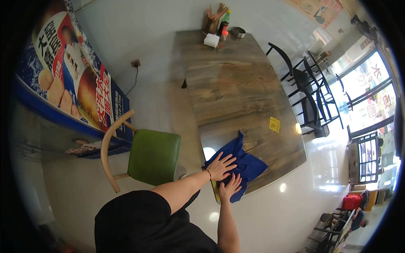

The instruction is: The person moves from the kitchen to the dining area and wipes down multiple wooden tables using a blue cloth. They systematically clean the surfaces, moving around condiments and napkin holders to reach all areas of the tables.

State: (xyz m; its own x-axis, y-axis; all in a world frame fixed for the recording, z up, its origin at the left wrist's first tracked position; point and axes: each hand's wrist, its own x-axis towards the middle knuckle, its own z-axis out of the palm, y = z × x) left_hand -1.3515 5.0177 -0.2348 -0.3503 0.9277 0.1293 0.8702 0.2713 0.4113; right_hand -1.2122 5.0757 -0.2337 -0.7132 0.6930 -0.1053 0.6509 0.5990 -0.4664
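Observation:
A dark blue cloth (249,166) lies spread and wrinkled over the near left corner of a wood-grain table (236,88). My left hand (221,167) rests flat on the cloth with its fingers apart, a thin dark band around the wrist. Just nearer to me, my right hand (230,188) also presses flat on it, fingers spread. Both palms hide part of the cloth, which hangs slightly past the near edge. To the right of the cloth, a yellow square sticker (274,124) is on the tabletop.
Chopstick holder (211,24), sauce bottle (224,24), white napkins (211,40) and a round metal dish (238,32) stand at the table's far end. A green-seated chair (154,156) is on the left, before a printed cabinet (71,80). Black chairs (301,80) stand right.

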